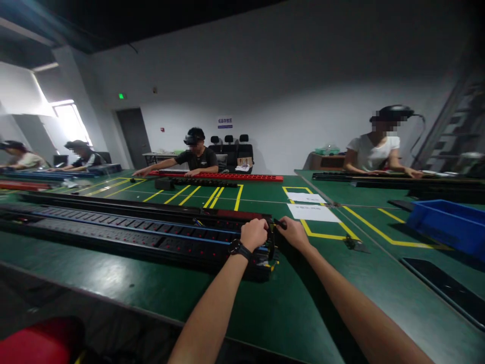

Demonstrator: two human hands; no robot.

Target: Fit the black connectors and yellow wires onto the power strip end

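Note:
A long black slotted strip unit (144,240) with blue lines and red dots lies across the green table. My left hand (254,233), with a dark watch on its wrist, rests at the unit's right end, its fingers curled at the black end piece (271,240); what they grip is hidden. Just right of that end, my right hand (293,232) pinches a small black part (280,224) against or close to the end piece. Thin coloured wires (272,264) stick out of the unit's near right corner.
White paper sheets (314,213) lie inside yellow tape marks. Right of them are a small black part (354,243), a blue bin (449,222) and a dark flat phone-like slab (447,288). Co-workers (200,159) sit across the table by red and black strips.

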